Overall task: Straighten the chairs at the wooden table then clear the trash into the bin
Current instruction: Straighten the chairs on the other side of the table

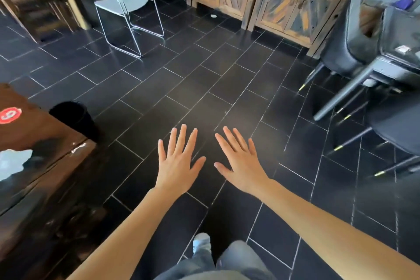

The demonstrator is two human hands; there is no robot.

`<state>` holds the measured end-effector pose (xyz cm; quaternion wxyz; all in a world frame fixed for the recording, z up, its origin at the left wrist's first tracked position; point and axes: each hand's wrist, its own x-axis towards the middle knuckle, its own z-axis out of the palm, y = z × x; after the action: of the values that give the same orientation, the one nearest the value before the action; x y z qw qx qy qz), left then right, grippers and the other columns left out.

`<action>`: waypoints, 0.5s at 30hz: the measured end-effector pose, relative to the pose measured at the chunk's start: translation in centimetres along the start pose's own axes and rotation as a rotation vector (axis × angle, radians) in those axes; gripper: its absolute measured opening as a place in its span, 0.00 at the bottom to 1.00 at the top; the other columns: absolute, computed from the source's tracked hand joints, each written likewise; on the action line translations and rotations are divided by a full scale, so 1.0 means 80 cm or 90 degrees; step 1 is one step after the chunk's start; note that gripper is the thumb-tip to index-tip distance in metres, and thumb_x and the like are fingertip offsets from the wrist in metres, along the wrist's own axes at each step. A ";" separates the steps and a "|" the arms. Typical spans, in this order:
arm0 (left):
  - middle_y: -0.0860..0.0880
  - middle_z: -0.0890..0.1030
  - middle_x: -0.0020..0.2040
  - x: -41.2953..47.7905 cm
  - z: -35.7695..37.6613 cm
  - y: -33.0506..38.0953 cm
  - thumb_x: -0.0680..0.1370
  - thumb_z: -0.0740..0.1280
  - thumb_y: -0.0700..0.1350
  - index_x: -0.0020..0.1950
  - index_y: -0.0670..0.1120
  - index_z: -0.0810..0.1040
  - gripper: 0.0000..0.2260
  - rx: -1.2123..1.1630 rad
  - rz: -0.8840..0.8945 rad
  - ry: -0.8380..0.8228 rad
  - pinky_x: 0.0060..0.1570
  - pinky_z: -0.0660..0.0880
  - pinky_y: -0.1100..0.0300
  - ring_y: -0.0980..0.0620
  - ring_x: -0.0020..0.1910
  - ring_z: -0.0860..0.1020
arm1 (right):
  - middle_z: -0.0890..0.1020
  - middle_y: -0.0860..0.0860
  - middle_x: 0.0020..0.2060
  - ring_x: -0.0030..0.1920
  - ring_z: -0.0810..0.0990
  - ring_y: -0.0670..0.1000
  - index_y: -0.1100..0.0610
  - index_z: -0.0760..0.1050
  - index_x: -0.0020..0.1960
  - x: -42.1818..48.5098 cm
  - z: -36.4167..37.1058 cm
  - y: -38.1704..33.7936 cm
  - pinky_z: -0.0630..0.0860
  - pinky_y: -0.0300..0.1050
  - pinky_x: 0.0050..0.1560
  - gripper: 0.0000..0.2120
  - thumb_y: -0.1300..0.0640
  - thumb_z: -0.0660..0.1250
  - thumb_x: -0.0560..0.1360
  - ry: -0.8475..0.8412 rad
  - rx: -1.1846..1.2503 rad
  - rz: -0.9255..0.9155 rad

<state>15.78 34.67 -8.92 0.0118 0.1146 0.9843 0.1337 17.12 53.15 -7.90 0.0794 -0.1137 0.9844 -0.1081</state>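
Black tiles under empty hands.
Left hand and right hand spread flat; bin beside wooden table off left, white chair well ahead.

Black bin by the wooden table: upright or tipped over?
Upright: the bin stands beside the table, round mouth facing up. Full or empty: cannot tell, the inside is dark.
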 end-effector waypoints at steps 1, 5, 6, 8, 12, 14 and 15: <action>0.52 0.38 0.77 0.015 -0.007 -0.008 0.77 0.50 0.63 0.76 0.56 0.41 0.31 0.002 -0.007 0.009 0.66 0.27 0.46 0.50 0.72 0.31 | 0.41 0.48 0.77 0.76 0.35 0.51 0.47 0.43 0.77 0.023 -0.004 0.002 0.38 0.61 0.73 0.32 0.42 0.55 0.79 0.000 0.005 -0.001; 0.52 0.38 0.77 0.077 -0.031 -0.060 0.78 0.52 0.61 0.76 0.56 0.40 0.31 -0.001 -0.085 0.027 0.68 0.29 0.46 0.49 0.74 0.33 | 0.41 0.47 0.77 0.76 0.35 0.50 0.47 0.44 0.77 0.128 -0.010 -0.002 0.42 0.63 0.74 0.31 0.43 0.54 0.80 -0.017 0.023 -0.063; 0.51 0.38 0.77 0.093 -0.035 -0.072 0.79 0.52 0.61 0.76 0.55 0.40 0.31 -0.003 -0.111 0.023 0.69 0.30 0.45 0.48 0.74 0.33 | 0.41 0.47 0.77 0.76 0.35 0.50 0.47 0.45 0.77 0.156 -0.011 -0.007 0.43 0.64 0.74 0.31 0.43 0.54 0.80 -0.019 0.027 -0.085; 0.51 0.37 0.77 0.129 -0.038 -0.092 0.79 0.51 0.61 0.76 0.55 0.39 0.31 -0.004 -0.146 0.015 0.70 0.32 0.45 0.48 0.74 0.33 | 0.40 0.47 0.77 0.76 0.35 0.49 0.47 0.44 0.77 0.216 -0.012 -0.018 0.41 0.63 0.74 0.31 0.43 0.54 0.80 -0.021 0.030 -0.126; 0.51 0.37 0.77 0.226 -0.044 -0.131 0.79 0.53 0.60 0.76 0.54 0.38 0.33 -0.008 -0.172 0.035 0.71 0.34 0.44 0.47 0.75 0.35 | 0.36 0.47 0.76 0.75 0.32 0.49 0.47 0.41 0.77 0.344 -0.021 -0.031 0.36 0.60 0.71 0.33 0.43 0.54 0.80 -0.008 0.012 -0.193; 0.51 0.37 0.77 0.278 -0.051 -0.155 0.79 0.53 0.60 0.74 0.55 0.35 0.33 -0.009 -0.207 0.047 0.71 0.34 0.44 0.47 0.75 0.34 | 0.35 0.47 0.76 0.74 0.31 0.49 0.47 0.39 0.77 0.412 -0.029 -0.029 0.35 0.60 0.71 0.33 0.42 0.53 0.80 -0.016 -0.004 -0.215; 0.51 0.36 0.77 0.304 -0.054 -0.168 0.79 0.53 0.60 0.73 0.55 0.33 0.33 -0.012 -0.229 0.049 0.71 0.34 0.44 0.48 0.75 0.34 | 0.34 0.46 0.75 0.74 0.30 0.49 0.47 0.39 0.77 0.447 -0.035 -0.028 0.35 0.60 0.71 0.33 0.42 0.53 0.80 -0.020 -0.011 -0.226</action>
<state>-11.09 26.47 -8.12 -0.0013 -0.0689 0.9874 0.1426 -17.30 42.98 -9.39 0.0733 -0.2881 0.9484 -0.1103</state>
